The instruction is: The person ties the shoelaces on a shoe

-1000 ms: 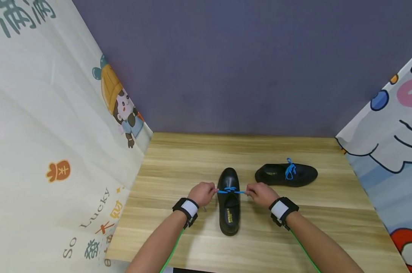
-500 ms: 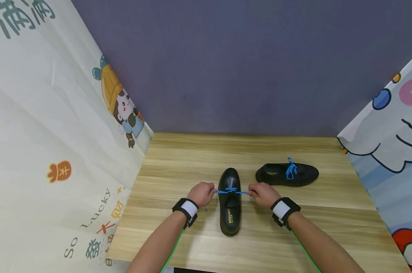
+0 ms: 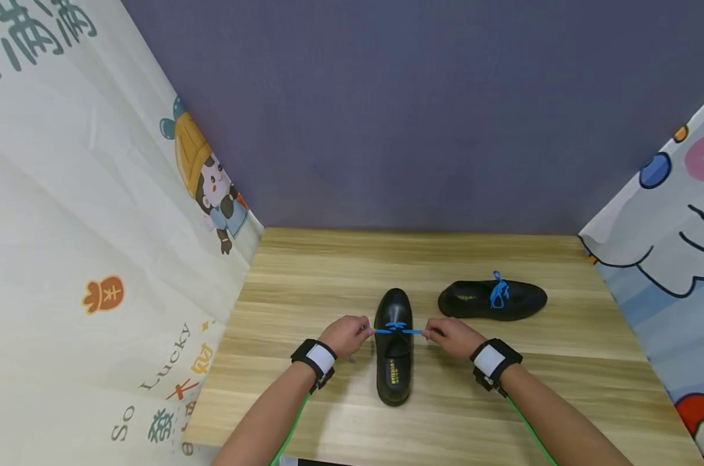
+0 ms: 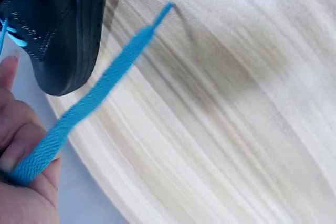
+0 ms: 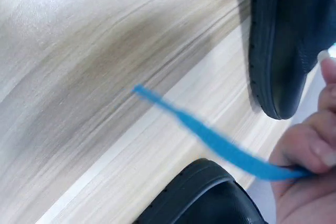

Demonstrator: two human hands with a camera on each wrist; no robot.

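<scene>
One shoe looks tied, the other has its lace pulled out sideways with no bow showing.
The black leather lace-up shoe [image 3: 395, 353] sits upright on the light wood-grain counter [image 3: 305, 278], between both hands, toe pointing away from the person. Its flat bright-blue fabric lace [image 3: 412, 332] runs through the eyelets and looks taut; left hand [image 3: 346, 335] and right hand [image 3: 455, 338] each have a narrow grip, pinching one side, with a loose blue tail [image 4: 100, 90] past the fingers. Threading looks done; bow seems to be what's left. Can't tell if a first knot is in. Matching black leather shoe [image 3: 483, 304], farther back on the right, toe pointing right, carries a looped blue lace [image 3: 499, 294], apparently finished. Roughly half to go on the pair, judging by the laces.
</scene>
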